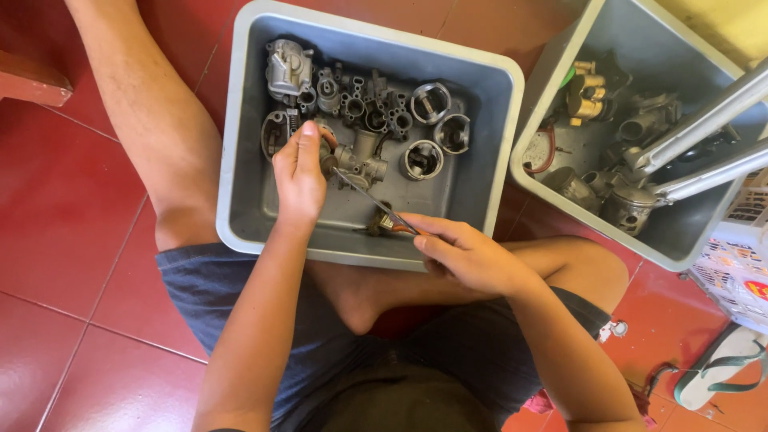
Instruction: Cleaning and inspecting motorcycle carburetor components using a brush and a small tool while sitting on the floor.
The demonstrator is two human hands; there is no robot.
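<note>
Left hand: the left hand [300, 172] is closed around a small metal carburettor body [362, 158], thumb up along its left side, holding it low over the middle of the grey tray [240, 144].
Right hand: the right hand [468, 256] grips the handle end of a slim screwdriver [374, 202] between thumb and fingers, near the tray's front rim.
Screwdriver: the shaft runs up and to the left from the right hand, and its tip meets the carburettor body just beside the left thumb (whether it sits in a screw head cannot be told).
Tray contents: more grey metal parts lie along the back of the tray, among them a cast housing [288, 68] in the far left corner, a row of small carburettor bodies [364, 104], and three round ring-shaped parts [432, 132] to the right.
Second tray: another grey tray [560, 60] stands just to the right, holding brass-coloured fittings [586, 92], dark engine parts and two long metal tubes [704, 136] that lean out over its rim.
Person: seated cross-legged on a red tiled floor [64, 240] in dark shorts, with the first tray resting in front of the legs.
Nearby: a green-strapped sandal [720, 368] lies on the floor at the lower right.
</note>
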